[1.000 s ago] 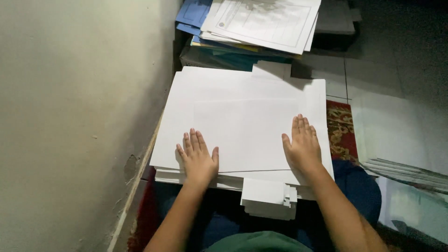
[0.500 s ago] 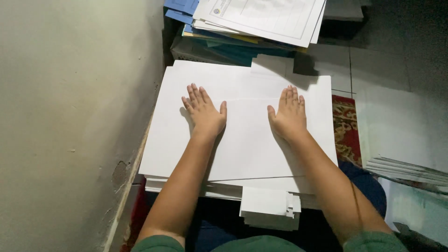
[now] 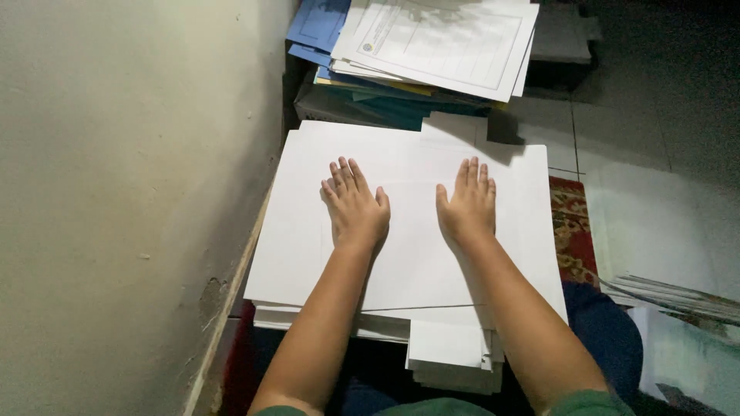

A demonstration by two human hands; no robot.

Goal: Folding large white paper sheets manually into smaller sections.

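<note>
- Left hand (image 3: 356, 208) and right hand (image 3: 465, 206) are lying flat, fingers spread, gripping nothing, pressing on the large white paper sheet (image 3: 408, 254) topping a white paper stack (image 3: 451, 354) over the lap.
- Looks like smoothing is underway; next, palms likely need even pressure.
- Beyond, a heap of printed white forms (image 3: 443, 42) is resting on blue folders (image 3: 317, 27); beige wall (image 3: 123, 192) on the left.

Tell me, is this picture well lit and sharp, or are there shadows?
Head view: dim overall, right side darkest; the white sheets are brightest, without glare. Both hands, left hand and right hand, look sharp. The paper stack shadows the sheets' far edge.
</note>
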